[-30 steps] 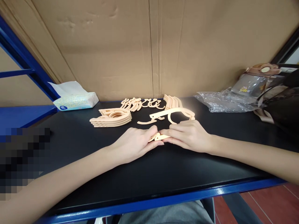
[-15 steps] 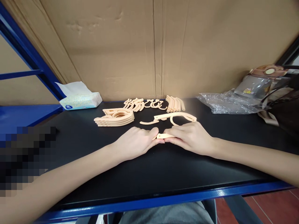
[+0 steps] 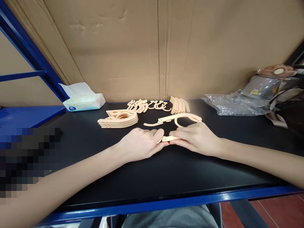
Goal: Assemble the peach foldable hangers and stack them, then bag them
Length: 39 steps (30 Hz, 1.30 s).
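Note:
My right hand pinches a cream plastic hanger arm, whose end with a small hole sticks out to the left. My left hand is closed with thumb against fingers on another cream hanger piece, mostly hidden by the thumb. The two pieces meet or nearly meet between my fingertips; whether they are joined I cannot tell. Just behind the hands lie a longer curved hanger arm and a slim curved piece. A stack of folded hangers rests behind my left hand.
At the back of the black tabletop lie several small curved pieces, several hooks and a row of hanger arms. A tissue pack stands left. Clear plastic wrap, a bottle and a dark bag occupy the right.
The view has shifted slightly, so everything sits a little further right. Both hands keep their grip; a bit more of the left hand's piece shows under the thumb.

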{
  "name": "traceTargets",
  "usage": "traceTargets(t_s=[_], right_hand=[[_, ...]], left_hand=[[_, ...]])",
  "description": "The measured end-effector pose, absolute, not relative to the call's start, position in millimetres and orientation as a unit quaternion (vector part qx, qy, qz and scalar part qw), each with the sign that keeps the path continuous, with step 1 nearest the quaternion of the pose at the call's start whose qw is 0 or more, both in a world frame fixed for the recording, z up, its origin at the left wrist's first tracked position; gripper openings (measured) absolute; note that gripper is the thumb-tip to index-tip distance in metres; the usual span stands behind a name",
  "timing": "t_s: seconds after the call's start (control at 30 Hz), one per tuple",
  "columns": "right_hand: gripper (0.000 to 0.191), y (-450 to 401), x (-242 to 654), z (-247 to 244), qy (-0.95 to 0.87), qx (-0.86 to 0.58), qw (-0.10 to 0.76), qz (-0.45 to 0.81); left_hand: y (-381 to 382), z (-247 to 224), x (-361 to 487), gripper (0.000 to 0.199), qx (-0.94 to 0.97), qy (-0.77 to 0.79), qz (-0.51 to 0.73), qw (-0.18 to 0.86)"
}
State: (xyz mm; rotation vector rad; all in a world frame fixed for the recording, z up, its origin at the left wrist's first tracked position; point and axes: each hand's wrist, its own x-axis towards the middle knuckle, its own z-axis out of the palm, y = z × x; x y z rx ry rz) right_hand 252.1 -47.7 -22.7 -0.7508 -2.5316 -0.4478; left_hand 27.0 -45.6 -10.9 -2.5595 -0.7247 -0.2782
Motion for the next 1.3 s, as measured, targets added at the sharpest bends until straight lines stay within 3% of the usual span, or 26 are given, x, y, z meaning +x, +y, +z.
traceTargets(t_s=[0.33, 0.6, 1.07, 1.3], right_hand=[[0.036, -46.9, 253.3, -22.2, -0.923, -0.268, 0.226, -0.156], [0.035, -46.7, 254.5, -20.4, -0.927, -0.294, 0.222, -0.075], [0.037, -44.8, 254.3, -23.3, -0.933, -0.282, 0.197, -0.102], [0.037, -44.0, 255.3, -25.3, -0.932, -0.275, 0.209, -0.108]], left_hand=[[-47.2, -10.8, 26.7, 0.032, -0.926, -0.237, -0.114, 0.271], [-49.1, -10.3, 26.5, 0.033, -0.916, -0.228, -0.104, 0.312], [-43.1, -8.7, 22.9, 0.018, -0.952, -0.217, -0.105, 0.189], [-44.6, -4.0, 21.0, 0.016, -0.954, -0.207, -0.083, 0.201]])
